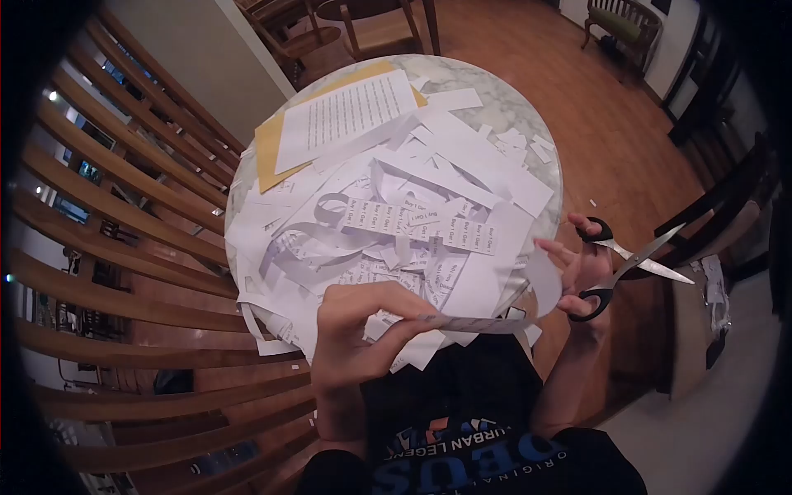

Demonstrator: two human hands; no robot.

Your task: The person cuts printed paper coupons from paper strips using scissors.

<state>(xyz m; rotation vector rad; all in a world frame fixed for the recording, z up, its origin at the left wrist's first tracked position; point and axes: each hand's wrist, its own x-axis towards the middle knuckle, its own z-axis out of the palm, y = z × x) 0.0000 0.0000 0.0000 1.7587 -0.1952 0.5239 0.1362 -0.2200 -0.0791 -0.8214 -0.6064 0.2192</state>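
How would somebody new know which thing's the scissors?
Find the round table heaped with paper. Just beyond its right edge, the person's right hand holds the scissors. Black finger loops and shiny, spread blades set them apart from the curling paper strip beside them.

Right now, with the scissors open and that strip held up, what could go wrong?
1. The right hand holds the scissors open, blades pointing away from the printed paper strip; swinging them back could nick the left hand or miscut.
2. The strip's free end curls close to the right hand, so it might snag or crease.
3. Loose paper slips lie near the marble tabletop's edge; a brush could knock some off.
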